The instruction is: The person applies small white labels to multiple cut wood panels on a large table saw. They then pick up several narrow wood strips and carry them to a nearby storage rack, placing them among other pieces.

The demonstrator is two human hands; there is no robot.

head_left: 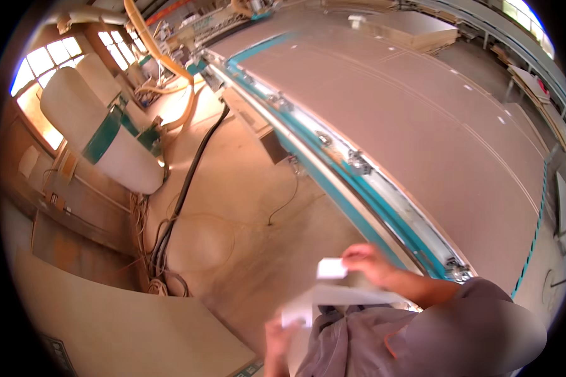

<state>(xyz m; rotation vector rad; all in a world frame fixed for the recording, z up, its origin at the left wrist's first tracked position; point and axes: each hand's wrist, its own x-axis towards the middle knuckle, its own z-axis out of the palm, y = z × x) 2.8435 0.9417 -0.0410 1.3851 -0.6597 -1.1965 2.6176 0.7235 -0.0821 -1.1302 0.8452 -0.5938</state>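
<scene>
My right hand (pixel 370 262) pinches a small white label (pixel 331 268) just in front of my chest. Below it my left hand (pixel 278 339) holds a white sheet of paper (pixel 333 295) by its lower left corner. The sheet lies tilted between both hands, above my grey sleeve and clothing. A large brown board (pixel 434 132) rests on the machine bed to my right, a short way beyond my right hand.
A teal and metal rail (pixel 333 157) runs along the board's near edge. Dusty floor with black cables (pixel 188 182) lies to the left. A white dust collector bag (pixel 100 129) stands at left, and a leaning board (pixel 119 327) at lower left.
</scene>
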